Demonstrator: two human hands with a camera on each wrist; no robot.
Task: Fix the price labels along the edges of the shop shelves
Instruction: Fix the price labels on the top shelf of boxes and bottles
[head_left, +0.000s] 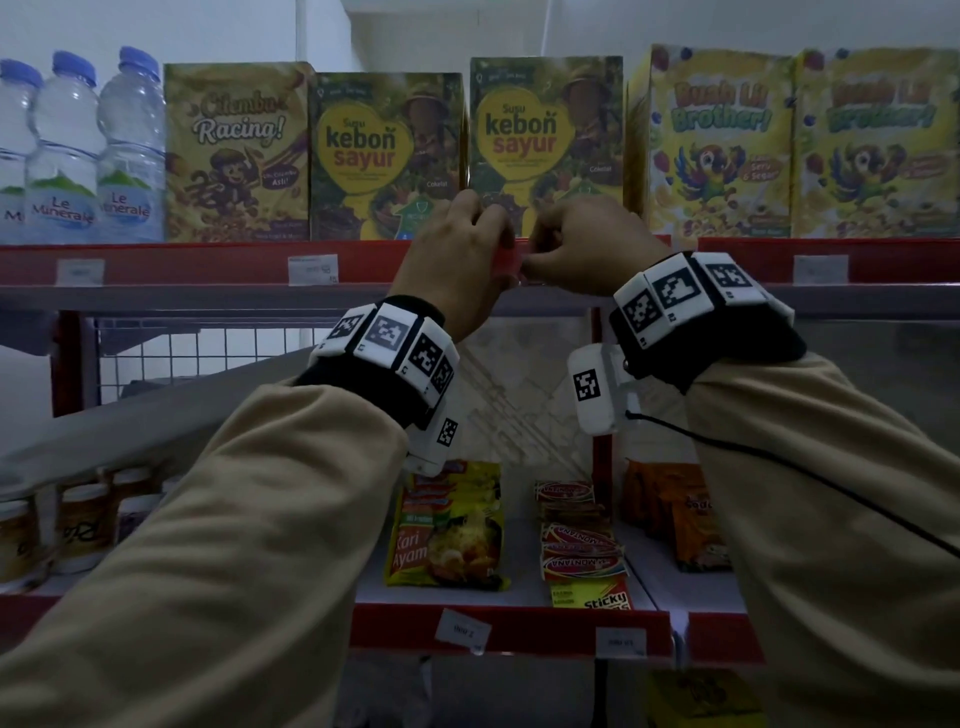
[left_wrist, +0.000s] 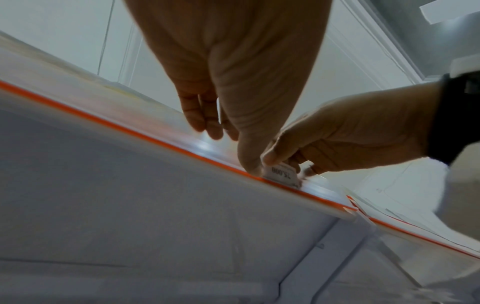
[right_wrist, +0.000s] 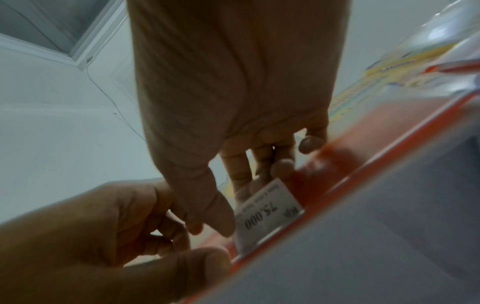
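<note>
Both hands meet at the upper shelf's red edge strip (head_left: 208, 262): the right hand (right_wrist: 233, 102) pinches the price label (right_wrist: 267, 214) marked 75.000 against the strip, and the left hand (left_wrist: 246, 72) presses its thumb just beside it. Risk: the paper could buckle or seat crooked if pushed unevenly. Cereal boxes (head_left: 387, 156) stand above; white walls behind.

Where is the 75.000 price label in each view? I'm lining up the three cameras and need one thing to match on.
Head: not visible; the left hand and right hand cover it at the upper shelf's edge.
Left wrist: the price label, lower right of centre, at both hands' fingertips.
Right wrist: lower centre, digits readable.
Shared landmark: the red shelf edge strip.
</note>
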